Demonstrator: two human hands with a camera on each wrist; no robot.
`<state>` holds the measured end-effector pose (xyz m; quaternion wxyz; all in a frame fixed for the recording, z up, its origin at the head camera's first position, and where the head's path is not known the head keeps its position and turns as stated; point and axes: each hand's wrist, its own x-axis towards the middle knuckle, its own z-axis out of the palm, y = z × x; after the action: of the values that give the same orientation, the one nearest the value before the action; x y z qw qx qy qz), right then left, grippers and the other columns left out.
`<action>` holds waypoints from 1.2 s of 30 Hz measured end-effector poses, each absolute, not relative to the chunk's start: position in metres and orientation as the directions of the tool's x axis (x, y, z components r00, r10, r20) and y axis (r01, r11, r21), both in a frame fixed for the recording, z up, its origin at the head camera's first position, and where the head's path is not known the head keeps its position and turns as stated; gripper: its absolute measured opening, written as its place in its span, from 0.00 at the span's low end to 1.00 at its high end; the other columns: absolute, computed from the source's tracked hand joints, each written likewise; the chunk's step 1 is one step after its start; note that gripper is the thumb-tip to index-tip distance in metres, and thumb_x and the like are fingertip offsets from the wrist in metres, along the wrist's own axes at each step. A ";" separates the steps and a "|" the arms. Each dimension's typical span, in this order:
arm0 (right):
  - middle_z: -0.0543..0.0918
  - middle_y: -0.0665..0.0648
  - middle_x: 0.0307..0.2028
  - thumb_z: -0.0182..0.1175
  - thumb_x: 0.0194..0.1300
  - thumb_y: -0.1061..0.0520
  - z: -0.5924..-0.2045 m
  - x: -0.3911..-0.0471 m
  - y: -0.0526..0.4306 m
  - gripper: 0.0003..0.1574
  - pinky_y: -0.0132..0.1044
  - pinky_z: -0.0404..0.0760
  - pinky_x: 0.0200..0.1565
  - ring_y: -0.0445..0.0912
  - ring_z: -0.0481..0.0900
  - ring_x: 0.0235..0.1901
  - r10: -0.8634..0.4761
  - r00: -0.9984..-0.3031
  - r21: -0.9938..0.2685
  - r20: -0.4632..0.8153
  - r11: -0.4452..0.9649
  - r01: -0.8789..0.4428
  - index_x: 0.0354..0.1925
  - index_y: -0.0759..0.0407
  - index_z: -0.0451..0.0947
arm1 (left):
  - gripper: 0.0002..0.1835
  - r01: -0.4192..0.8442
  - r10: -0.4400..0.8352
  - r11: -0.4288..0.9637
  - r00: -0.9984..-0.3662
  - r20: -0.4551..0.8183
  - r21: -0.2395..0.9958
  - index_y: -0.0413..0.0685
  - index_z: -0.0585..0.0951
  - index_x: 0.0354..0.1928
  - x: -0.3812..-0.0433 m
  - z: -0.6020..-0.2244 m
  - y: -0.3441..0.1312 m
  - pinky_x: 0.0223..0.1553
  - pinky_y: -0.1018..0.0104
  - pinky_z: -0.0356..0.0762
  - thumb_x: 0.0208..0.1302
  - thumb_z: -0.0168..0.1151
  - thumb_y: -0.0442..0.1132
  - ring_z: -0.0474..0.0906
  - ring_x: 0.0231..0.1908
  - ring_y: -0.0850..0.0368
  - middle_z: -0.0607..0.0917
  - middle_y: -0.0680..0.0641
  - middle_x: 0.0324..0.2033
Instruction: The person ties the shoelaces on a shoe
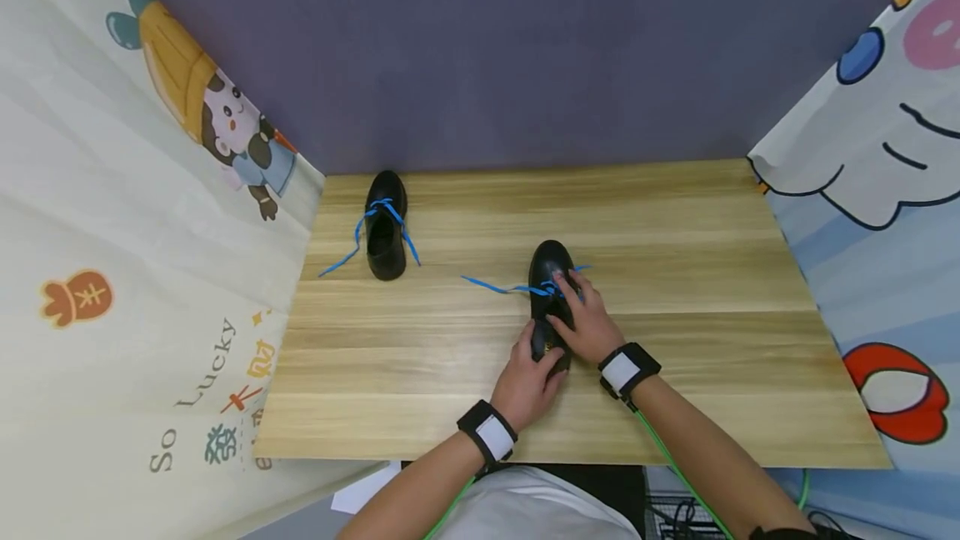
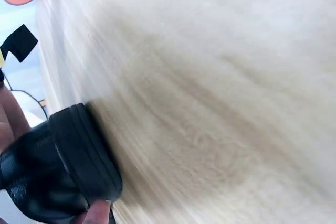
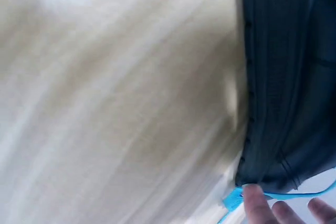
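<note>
A black leather shoe (image 1: 550, 257) with a loose blue lace (image 1: 491, 284) lies on the wooden table, toe pointing away from me. My left hand (image 1: 522, 388) grips its heel, thumb at the back and fingers along the left side. My right hand (image 1: 588, 325) holds the shoe from the right, thumb at the opening and fingers by the lace. In the left wrist view the heel of the shoe (image 2: 86, 156) shows with a fingertip against it. Along the sole side, the right wrist view shows right fingers (image 3: 257, 205) touching near the blue lace (image 3: 302, 196).
A second black shoe (image 1: 387, 257), its blue lace untied, stands at the table's back left. The wooden table (image 1: 675, 240) meets a dark wall panel (image 1: 525, 57) behind. Printed curtains (image 1: 150, 232) hang at both sides. Green cables run from the wristbands.
</note>
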<state>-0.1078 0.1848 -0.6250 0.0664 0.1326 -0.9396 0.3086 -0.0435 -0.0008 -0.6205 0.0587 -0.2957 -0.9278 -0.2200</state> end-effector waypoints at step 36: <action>0.78 0.54 0.33 0.57 0.73 0.64 -0.619 -0.114 0.221 0.03 0.48 0.75 0.37 0.46 0.76 0.31 -0.262 -0.946 -0.597 0.189 0.735 -0.322 0.40 0.63 0.77 | 0.03 0.544 0.586 0.714 -0.809 0.050 0.441 0.41 0.76 0.44 -0.156 -0.594 -0.008 0.42 0.60 0.80 0.74 0.54 0.33 0.81 0.39 0.50 0.81 0.44 0.36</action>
<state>-0.1138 0.2213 -0.6195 0.0462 0.1570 -0.9301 0.3288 -0.1563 -0.0078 -0.5935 -0.0465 -0.3057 -0.9245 -0.2230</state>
